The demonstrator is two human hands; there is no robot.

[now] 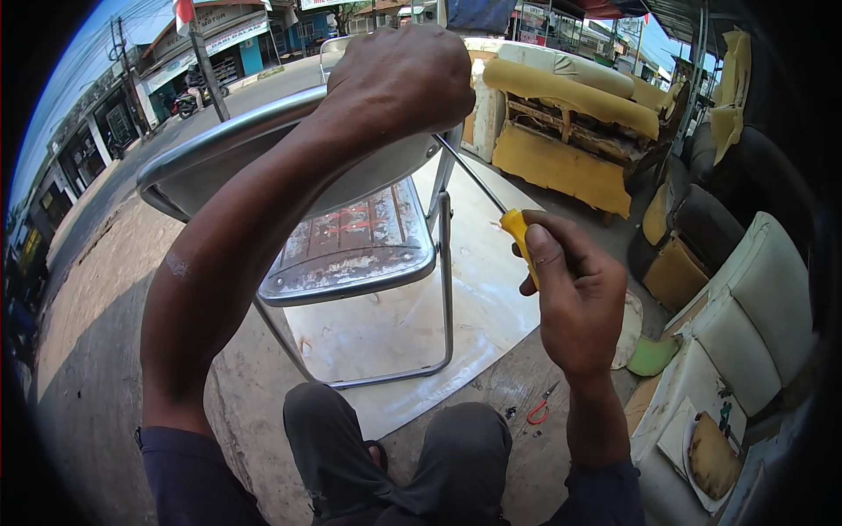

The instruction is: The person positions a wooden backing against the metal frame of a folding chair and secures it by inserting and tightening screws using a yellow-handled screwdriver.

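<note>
From the head view, a metal folding chair [351,254] stands on a pale sheet [491,289] on the ground. The left hand [399,79] grips the chair's top edge, fingers curled over it. The right hand [574,294], just right of the chair, wraps a yellow-handled screwdriver [517,232] whose shaft runs up to the chair's backrest. Red-handled pliers [539,410] lie below the chair.

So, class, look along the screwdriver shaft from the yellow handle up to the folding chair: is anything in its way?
Nothing visible blocks it. The right hand grips the yellow handle of the screwdriver, and the bare shaft runs free up to the folding chair, where the left hand on the chair's top edge hides its tip.
</note>
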